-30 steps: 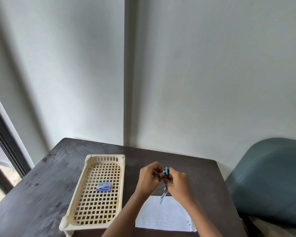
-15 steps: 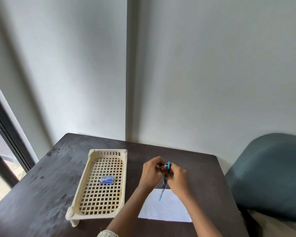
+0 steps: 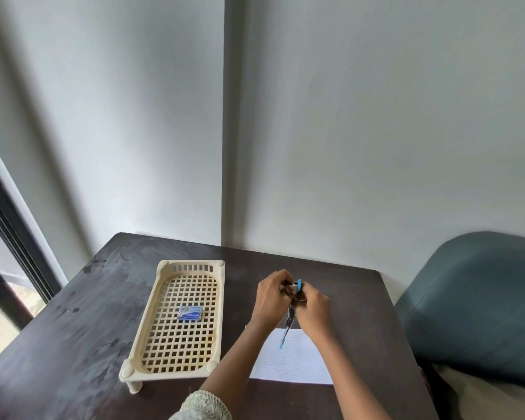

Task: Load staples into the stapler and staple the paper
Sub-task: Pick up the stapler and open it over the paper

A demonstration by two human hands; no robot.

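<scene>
A small blue and metal stapler [image 3: 289, 321] is held open above the table, its lower arm hanging down over the white paper [image 3: 291, 357]. My right hand [image 3: 312, 309] grips its upper part. My left hand [image 3: 272, 298] pinches at the blue top end; whether staples are between the fingers is too small to tell. A blue staple box [image 3: 190, 313] lies in the cream lattice tray [image 3: 152, 316] to the left.
The dark wooden table [image 3: 73, 322] stands against a white wall. A grey-blue chair [image 3: 479, 301] is close on the right. A dark window frame [image 3: 9, 237] runs along the left. A lace sleeve cuff [image 3: 203, 407] shows at the bottom.
The view has shifted slightly, so the table sits a little higher in the frame. Both hands stay together on the stapler, with only small finger movement.
</scene>
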